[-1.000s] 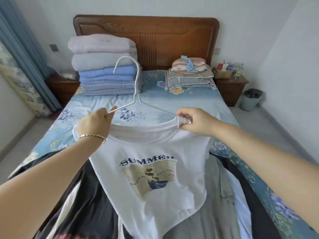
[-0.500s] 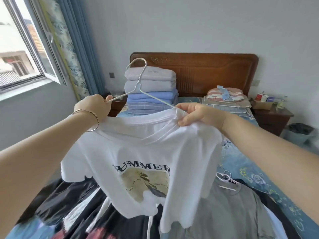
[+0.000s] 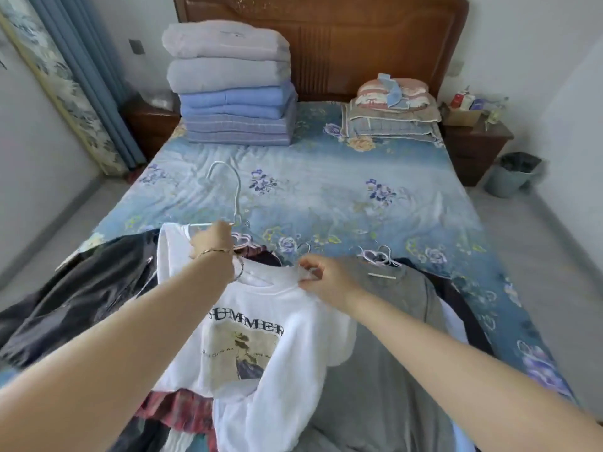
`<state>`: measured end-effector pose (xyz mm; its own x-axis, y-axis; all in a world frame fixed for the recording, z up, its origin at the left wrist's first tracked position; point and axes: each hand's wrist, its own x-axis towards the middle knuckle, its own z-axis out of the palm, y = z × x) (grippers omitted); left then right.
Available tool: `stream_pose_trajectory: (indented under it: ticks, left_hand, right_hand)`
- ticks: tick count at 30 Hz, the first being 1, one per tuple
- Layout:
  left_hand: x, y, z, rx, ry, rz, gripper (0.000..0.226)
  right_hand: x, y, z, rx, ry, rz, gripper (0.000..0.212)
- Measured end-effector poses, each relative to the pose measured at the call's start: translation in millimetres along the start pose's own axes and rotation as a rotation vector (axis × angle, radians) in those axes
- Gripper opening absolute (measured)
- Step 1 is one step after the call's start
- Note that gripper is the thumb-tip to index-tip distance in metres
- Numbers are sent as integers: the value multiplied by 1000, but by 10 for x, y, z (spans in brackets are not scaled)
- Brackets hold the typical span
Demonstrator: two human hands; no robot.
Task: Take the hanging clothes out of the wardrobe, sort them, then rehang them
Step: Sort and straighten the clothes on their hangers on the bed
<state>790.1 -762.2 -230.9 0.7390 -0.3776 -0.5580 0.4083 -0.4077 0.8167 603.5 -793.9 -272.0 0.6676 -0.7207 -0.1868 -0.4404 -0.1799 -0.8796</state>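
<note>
Holding the white T-shirt [image 3: 293, 308] flat over the clothes pile on the bed [image 3: 326, 190].
Its hanger [image 3: 239, 203] lies crosswise between both hands, hook pointing at the headboard [image 3: 326, 44]. The left hand [image 3: 212, 241] grips one hanger arm and the right hand [image 3: 329, 280] pinches the neckline. The hanger's lower part is hidden inside the cloth.

Far beyond the left hand [image 3: 213, 241], a stack of folded blankets [image 3: 228, 83] sits on the blue floral bedsheet [image 3: 326, 190], against the wooden headboard [image 3: 326, 44]. Far beyond the right hand [image 3: 326, 278] lie pillows [image 3: 391, 106]. Farther to its right stand a nightstand [image 3: 476, 148] and a waste bin [image 3: 512, 174]. Blue curtains [image 3: 85, 76] hang well left of the left hand.
</note>
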Motion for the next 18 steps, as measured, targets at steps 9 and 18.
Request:
stream_pose_trajectory:
  ticks: [9,18]
  left_hand:
    - [607,-1077,1623,-508,-253,-327,41]
    - [1339,-1639,2816,-470,-154,-332,39]
  right_hand:
    - [368,1871,-525,-36,-143,226,33]
    - [1450,4099,-1647,-576,-9,559,35]
